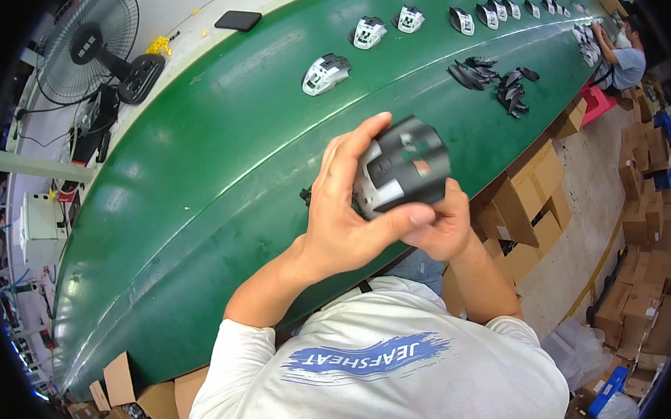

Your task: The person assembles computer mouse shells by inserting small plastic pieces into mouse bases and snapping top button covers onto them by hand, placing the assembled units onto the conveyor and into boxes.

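Note:
Both hands hold a black-and-white plastic housing (406, 164) up over the near side of the green belt table. It is slightly blurred, with openings and a small orange patch on its face. My left hand (341, 202) wraps its left side, fingers along the far edge and thumb across the bottom. Below its lower right corner my right hand (447, 223) grips it with bent fingers, partly hidden by the left thumb. Beyond it, similar white-and-black housings stand on the belt, the nearest one (326, 75) up and to the left. A small dark piece (306, 196) shows beside my left hand.
Curved black plastic parts (512, 90) lie in loose piles at the belt's right side. A fan (90, 45) and a black flat object (238, 21) are on the left ledge. Open cartons (538, 182) stand along the right edge. A co-worker (628, 62) sits at the far right.

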The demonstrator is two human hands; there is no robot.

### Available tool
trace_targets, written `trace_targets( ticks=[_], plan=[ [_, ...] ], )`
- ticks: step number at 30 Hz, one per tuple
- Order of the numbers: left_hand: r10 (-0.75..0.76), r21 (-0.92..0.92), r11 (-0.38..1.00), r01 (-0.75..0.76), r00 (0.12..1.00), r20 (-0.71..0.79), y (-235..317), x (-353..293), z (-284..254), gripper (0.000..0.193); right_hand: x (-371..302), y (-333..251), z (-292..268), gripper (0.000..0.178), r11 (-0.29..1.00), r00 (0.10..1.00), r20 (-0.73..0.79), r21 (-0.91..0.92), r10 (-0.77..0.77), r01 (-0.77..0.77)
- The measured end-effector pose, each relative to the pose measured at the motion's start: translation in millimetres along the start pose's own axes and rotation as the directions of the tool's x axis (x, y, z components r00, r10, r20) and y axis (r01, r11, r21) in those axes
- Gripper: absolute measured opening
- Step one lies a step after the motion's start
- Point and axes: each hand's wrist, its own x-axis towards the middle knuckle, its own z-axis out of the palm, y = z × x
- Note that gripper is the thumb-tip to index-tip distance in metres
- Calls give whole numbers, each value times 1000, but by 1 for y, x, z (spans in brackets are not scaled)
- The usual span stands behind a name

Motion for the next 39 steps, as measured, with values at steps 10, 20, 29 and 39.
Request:
trace_targets(
  ticks=[10, 20, 29, 39],
  plan=[
    [97, 138, 985, -100, 995, 28, 1, -40, 8, 94, -8, 21, -6, 109, 844, 993, 99, 536, -57, -5],
    [277, 376, 892, -252, 961, -15, 2, -75, -8, 137, -18, 37, 30, 98, 699, 996, 90, 714, -28, -45],
    [196, 539, 840, -58, 960, -202, 42, -132, -31, 115, -13, 41, 54, 109, 808, 949, 273, 588, -159, -34],
    [2, 566, 740, 363, 841, -542, 64, -206, -64, 78, 17, 35, 108, 91, 875, 734, 678, 331, 39, -353]
  ],
)
